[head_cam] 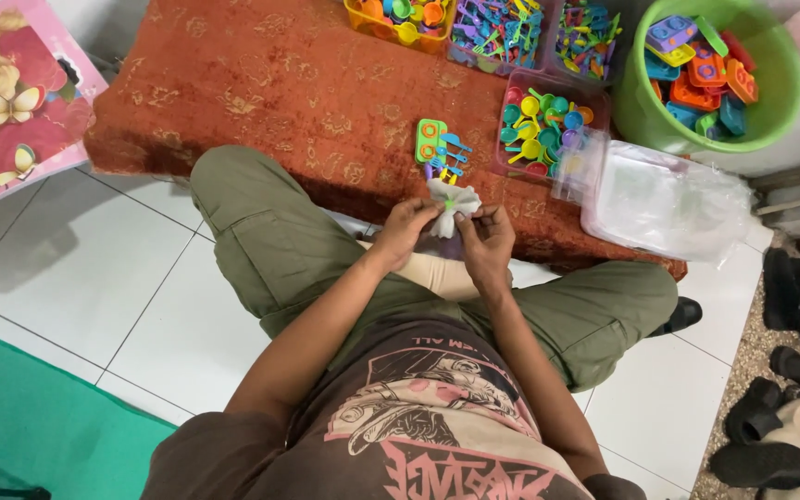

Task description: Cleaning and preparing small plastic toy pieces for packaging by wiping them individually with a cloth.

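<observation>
Green bucket (645, 116) w/ plastic toys, orange rug (280, 93), shoes (789, 407) at right.

Home floor — rug (261, 83), shoes (793, 370), toy bins (548, 125)

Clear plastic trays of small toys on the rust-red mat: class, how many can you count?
4. Three line the mat's far edge: a yellow-tinted tray, a middle tray, a right tray. A fourth tray sits nearer, beside the green bucket. Others may be out of view.

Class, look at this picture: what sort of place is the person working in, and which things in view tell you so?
Probably a home floor used for packing small toys. The person sits on white floor tiles beside an orange rug, with a green tub of plastic toys and shoes nearby.
</observation>
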